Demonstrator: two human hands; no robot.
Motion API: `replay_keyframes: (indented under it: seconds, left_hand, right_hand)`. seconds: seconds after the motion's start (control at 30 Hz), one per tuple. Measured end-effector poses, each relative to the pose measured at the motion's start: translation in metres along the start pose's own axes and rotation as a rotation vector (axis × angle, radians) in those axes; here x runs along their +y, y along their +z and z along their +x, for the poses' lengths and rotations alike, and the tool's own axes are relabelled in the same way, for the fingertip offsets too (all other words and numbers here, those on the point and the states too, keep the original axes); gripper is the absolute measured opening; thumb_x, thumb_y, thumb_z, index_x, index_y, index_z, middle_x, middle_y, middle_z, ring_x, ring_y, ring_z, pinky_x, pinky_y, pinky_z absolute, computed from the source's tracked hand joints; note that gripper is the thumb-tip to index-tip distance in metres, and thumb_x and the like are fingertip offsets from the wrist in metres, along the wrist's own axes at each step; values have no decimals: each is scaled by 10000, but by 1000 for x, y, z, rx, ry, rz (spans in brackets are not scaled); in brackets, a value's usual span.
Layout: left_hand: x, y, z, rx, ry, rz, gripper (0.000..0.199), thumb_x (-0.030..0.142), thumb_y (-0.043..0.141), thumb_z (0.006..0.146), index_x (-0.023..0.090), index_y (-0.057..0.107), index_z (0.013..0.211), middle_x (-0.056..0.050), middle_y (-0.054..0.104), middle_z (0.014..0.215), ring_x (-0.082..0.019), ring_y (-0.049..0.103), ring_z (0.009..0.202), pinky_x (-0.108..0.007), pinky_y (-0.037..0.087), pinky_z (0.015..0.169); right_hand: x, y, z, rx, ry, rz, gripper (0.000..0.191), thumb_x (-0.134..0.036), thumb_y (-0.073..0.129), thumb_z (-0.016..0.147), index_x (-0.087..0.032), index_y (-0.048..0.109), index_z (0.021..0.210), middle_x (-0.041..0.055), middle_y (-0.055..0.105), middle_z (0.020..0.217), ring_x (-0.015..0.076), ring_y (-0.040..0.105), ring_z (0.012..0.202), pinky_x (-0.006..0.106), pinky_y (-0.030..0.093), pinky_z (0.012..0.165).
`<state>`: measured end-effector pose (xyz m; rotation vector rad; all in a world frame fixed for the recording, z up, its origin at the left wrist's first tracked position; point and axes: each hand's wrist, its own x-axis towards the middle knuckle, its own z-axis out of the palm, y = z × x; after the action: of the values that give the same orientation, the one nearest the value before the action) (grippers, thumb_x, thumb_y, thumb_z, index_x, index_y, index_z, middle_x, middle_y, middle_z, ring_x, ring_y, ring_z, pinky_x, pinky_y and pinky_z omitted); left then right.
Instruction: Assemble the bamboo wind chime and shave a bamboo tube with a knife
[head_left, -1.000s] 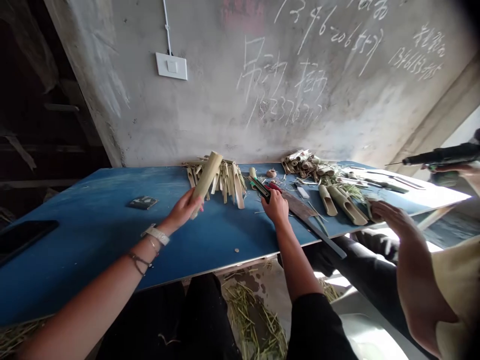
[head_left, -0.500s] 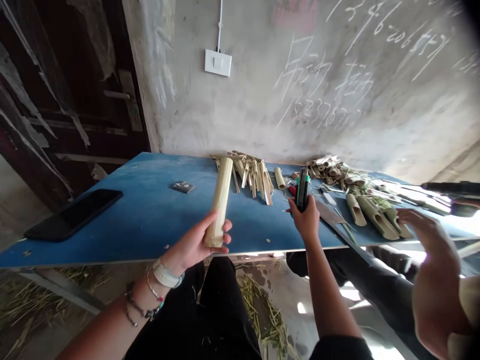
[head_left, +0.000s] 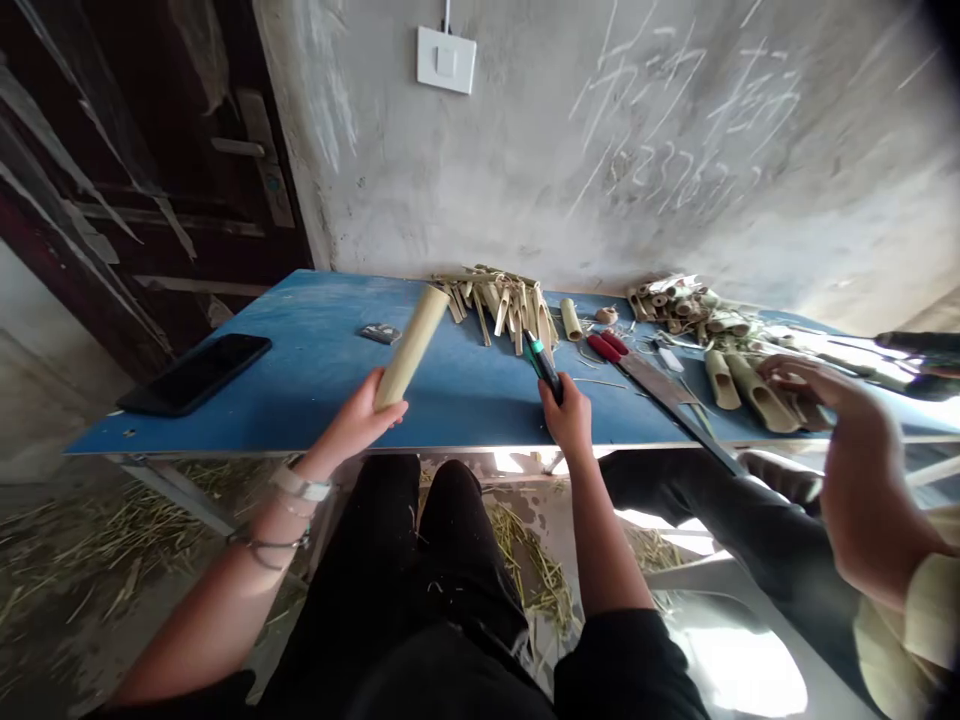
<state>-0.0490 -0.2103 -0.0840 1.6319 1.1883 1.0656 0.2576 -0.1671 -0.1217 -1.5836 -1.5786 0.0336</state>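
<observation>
My left hand point(head_left: 367, 415) is closed round the lower end of a pale bamboo tube point(head_left: 414, 345), which tilts up to the right above the blue table point(head_left: 300, 390). In my right hand point(head_left: 568, 412) is a black and green cutter point(head_left: 543, 366), its tip pointing up and left towards a pile of split bamboo pieces point(head_left: 504, 305). The tube and the cutter are apart. A short bamboo tube point(head_left: 571, 320) stands behind the cutter, near red-handled shears point(head_left: 609, 347).
A black phone point(head_left: 196, 374) and a small dark packet point(head_left: 380, 333) lie at the left. At the right are a large blade point(head_left: 694, 428), more bamboo point(head_left: 761, 392), a bamboo heap point(head_left: 679, 303) and another person's hand point(head_left: 847, 400).
The tube in my left hand has moved left and leans more to the right. My right hand has shifted left, turning the cutter's tip leftward. The view has tilted down.
</observation>
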Motion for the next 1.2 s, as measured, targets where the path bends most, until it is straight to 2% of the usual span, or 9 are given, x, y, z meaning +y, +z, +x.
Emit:
replay_keyframes:
  seconds: [0.1, 0.3, 0.67, 0.8, 0.93, 1.0, 1.07, 1.13, 1.2]
  left_hand:
    - [-8, -7, 1, 0, 33, 101, 508, 433, 578, 782, 149, 465, 1188, -34, 532, 782, -153, 532, 663, -236, 424, 554]
    - [-11, -12, 4, -35, -30, -9, 481, 431, 558, 801, 144, 445, 1169, -9, 493, 722, -140, 507, 630, -217, 405, 526]
    - [-15, -13, 7, -55, 16, -42, 406, 468, 551, 794, 145, 470, 1026, 12, 496, 658, -131, 499, 577, -219, 391, 511]
    - [-17, -12, 9, -18, 36, -51, 357, 462, 541, 785, 156, 473, 956, 20, 493, 631, -129, 489, 551, -215, 391, 497]
    - [-23, -9, 13, 11, 67, 21, 389, 458, 549, 777, 160, 496, 1022, -9, 554, 696, -171, 562, 623, -240, 427, 528]
    - [-25, -8, 14, 17, 72, 19, 415, 470, 557, 767, 157, 502, 1034, -24, 574, 734, -190, 589, 655, -257, 444, 548]
    - [-25, -9, 14, 27, 72, 3, 426, 478, 562, 761, 155, 504, 1033, -30, 582, 749, -197, 600, 664, -267, 452, 561]
    - [-25, -10, 14, 31, 59, 2, 430, 484, 564, 757, 156, 507, 1029, -29, 584, 743, -198, 602, 668, -266, 451, 558]
    - [-26, -10, 15, 38, 38, -1, 440, 494, 571, 752, 159, 509, 1030, -21, 577, 724, -196, 598, 671, -265, 455, 559]
  right_hand:
    - [-1, 1, 0, -1, -11, -75, 304, -452, 413, 852, -192, 567, 879, 28, 570, 656, 171, 501, 587, 242, 317, 561]
    - [1, 7, 0, -5, -7, -113, 294, -460, 383, 867, -206, 527, 844, 23, 553, 628, 180, 504, 573, 246, 322, 564]
    - [0, 8, -3, -35, -27, -176, 288, -457, 393, 869, -206, 535, 871, 16, 573, 647, 174, 527, 578, 246, 344, 568]
    - [2, 9, -5, -29, -68, -176, 295, -465, 404, 860, -201, 538, 868, 11, 558, 631, 167, 516, 570, 239, 337, 558]
    - [2, 6, -9, -29, -90, -161, 287, -445, 407, 863, -194, 541, 901, 14, 571, 659, 161, 518, 588, 234, 348, 569]
    - [2, 4, -1, -91, -83, -164, 283, -438, 420, 860, -190, 553, 899, 15, 580, 659, 161, 526, 593, 234, 360, 577]
    - [4, 1, 18, -139, -39, -198, 289, -432, 436, 857, -177, 569, 888, 30, 600, 667, 170, 546, 610, 238, 378, 587]
    - [10, -1, 48, -111, 30, -281, 308, -400, 428, 874, -157, 571, 999, 74, 647, 796, 191, 589, 710, 249, 406, 632]
    - [17, -4, 81, -91, 103, -401, 357, -342, 408, 896, -155, 507, 1184, 113, 651, 986, 211, 607, 853, 265, 427, 695]
